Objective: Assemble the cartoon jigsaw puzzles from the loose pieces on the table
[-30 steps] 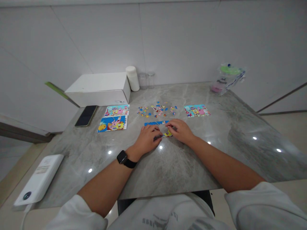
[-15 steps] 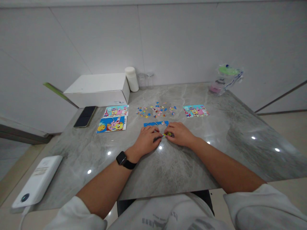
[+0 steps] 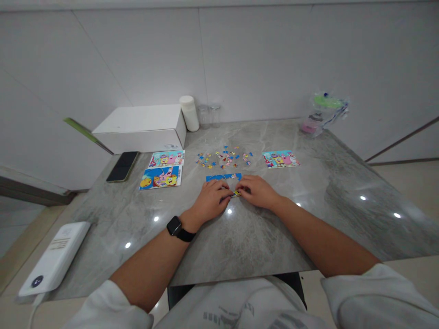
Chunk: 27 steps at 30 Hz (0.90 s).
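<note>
My left hand [image 3: 213,198], with a black watch [image 3: 174,225] at the wrist, rests on the table with its fingers closed. Facing it, my right hand [image 3: 257,191] is closed too, thumb and fingers pinched. Between the two sets of fingertips a small yellow-and-green jigsaw piece [image 3: 236,194] shows in part; my fingers cover the rest. Just beyond them lies a blue strip of jigsaw [image 3: 223,177], its near side hidden by the hands. Farther back, several loose jigsaw pieces [image 3: 224,157] are scattered on the table.
Picture cards [image 3: 160,177] and a phone [image 3: 122,167] lie left; another card [image 3: 281,159] lies right. Behind stand a white box [image 3: 137,128], a white bottle [image 3: 189,114] and clear glasses [image 3: 209,115]. A plastic bag [image 3: 324,114] is back right, a white power bank [image 3: 55,258] front left.
My right fingers have shifted slightly over the small jigsaw piece, and the dark part by my left fingertips shows less. The other things have stayed in place.
</note>
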Each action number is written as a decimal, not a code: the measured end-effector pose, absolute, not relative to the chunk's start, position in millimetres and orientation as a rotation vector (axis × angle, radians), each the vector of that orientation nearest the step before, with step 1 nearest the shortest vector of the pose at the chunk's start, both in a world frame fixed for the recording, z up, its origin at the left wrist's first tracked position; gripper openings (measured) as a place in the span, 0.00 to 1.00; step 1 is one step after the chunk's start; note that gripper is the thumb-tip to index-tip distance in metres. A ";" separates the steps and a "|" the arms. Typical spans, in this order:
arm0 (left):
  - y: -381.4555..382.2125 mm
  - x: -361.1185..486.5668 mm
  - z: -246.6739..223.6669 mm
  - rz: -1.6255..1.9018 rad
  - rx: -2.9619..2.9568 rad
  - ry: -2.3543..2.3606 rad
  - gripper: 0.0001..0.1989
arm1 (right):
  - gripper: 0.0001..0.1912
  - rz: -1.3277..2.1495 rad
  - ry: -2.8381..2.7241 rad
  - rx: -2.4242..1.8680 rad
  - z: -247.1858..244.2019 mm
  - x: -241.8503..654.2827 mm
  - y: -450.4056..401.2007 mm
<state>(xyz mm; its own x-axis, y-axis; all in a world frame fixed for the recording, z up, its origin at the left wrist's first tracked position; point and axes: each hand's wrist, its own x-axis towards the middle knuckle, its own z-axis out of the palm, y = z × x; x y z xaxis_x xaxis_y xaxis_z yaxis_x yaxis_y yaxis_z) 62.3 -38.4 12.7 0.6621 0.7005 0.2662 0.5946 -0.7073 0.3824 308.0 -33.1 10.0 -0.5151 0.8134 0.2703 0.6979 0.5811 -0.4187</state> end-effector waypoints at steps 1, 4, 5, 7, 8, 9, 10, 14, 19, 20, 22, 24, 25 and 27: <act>-38.3 62.2 13.2 0.583 2.618 1.051 0.11 | 0.10 0.358 -2.343 -1.222 8.7 309.1 -31.6; -38.2 62.2 14.3 0.581 2.621 1.077 0.11 | 0.11 0.321 -2.276 -1.281 7.5 312.9 -27.9; -38.0 62.2 14.4 0.578 2.624 1.080 0.11 | 0.11 0.309 -2.271 -1.299 8.2 314.3 -27.3; -37.7 62.1 14.1 0.571 2.631 1.075 0.11 | 0.11 0.295 -2.289 -1.326 11.1 317.2 -27.3; -37.5 62.1 13.9 0.572 2.632 1.072 0.11 | 0.11 0.294 -2.307 -1.336 12.9 318.8 -27.7; -37.4 62.0 13.7 0.575 2.633 1.070 0.11 | 0.11 0.298 -2.327 -1.344 14.6 320.5 -28.2; -37.2 61.9 13.6 0.580 2.632 1.069 0.11 | 0.11 0.307 -2.347 -1.351 16.3 322.2 -28.8; -36.9 61.6 13.9 0.591 2.625 1.079 0.10 | 0.13 0.383 -2.399 -1.392 19.1 328.4 -30.1; -36.9 61.0 14.2 0.578 2.626 1.091 0.09 | 0.12 0.442 -2.438 -1.442 17.8 330.2 -29.8; -36.9 60.9 14.1 0.572 2.628 1.087 0.09 | 0.12 0.451 -2.443 -1.448 17.7 330.0 -29.8; -37.1 60.9 14.0 0.563 2.632 1.078 0.09 | 0.12 0.471 -2.453 -1.451 17.6 329.5 -29.6; -37.4 61.2 14.0 0.564 2.635 1.073 0.09 | 0.13 0.490 -2.459 -1.447 17.5 329.3 -29.3; -37.6 61.3 14.0 0.569 2.635 1.073 0.09 | 0.14 0.496 -2.459 -1.443 17.3 329.2 -29.1; -37.8 61.6 13.4 0.580 2.635 1.071 0.09 | 0.14 0.506 -2.457 -1.433 16.8 329.1 -28.8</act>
<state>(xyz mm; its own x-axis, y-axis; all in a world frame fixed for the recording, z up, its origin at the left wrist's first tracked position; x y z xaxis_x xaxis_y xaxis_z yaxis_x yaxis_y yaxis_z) 61.6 -37.8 13.4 0.6528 0.7078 0.2699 0.6132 -0.7030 0.3602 329.1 -28.8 16.8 -0.4838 0.8742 0.0417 0.7866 0.4553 -0.4171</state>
